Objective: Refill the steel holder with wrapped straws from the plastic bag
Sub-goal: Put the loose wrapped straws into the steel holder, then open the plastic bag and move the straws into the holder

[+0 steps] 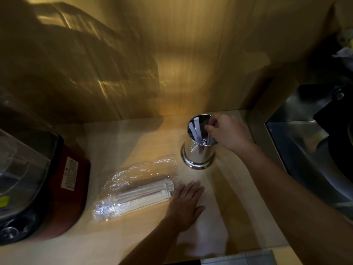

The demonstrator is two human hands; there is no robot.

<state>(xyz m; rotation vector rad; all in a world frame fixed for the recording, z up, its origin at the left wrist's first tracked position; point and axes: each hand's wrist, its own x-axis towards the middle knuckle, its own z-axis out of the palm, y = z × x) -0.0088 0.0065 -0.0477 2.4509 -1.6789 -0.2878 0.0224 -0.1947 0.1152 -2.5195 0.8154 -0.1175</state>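
1. Head view: my right hand [228, 131] reaches over the mouth of the steel holder [198, 150], fingers pinched narrow on a wrapped straw [210, 137] inside it.
2. The holder stands upright on the wooden bench [133, 236], a few straws in it.
3. My left hand [186, 204] lies flat and spread wide on the bench, holding nothing, fingertips touching the plastic bag [133, 188] of wrapped straws.
4. A red appliance [63, 188] sits far left.

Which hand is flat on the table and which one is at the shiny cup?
The left hand lies flat on the table beside the plastic bag. The right hand is at the steel holder rim.
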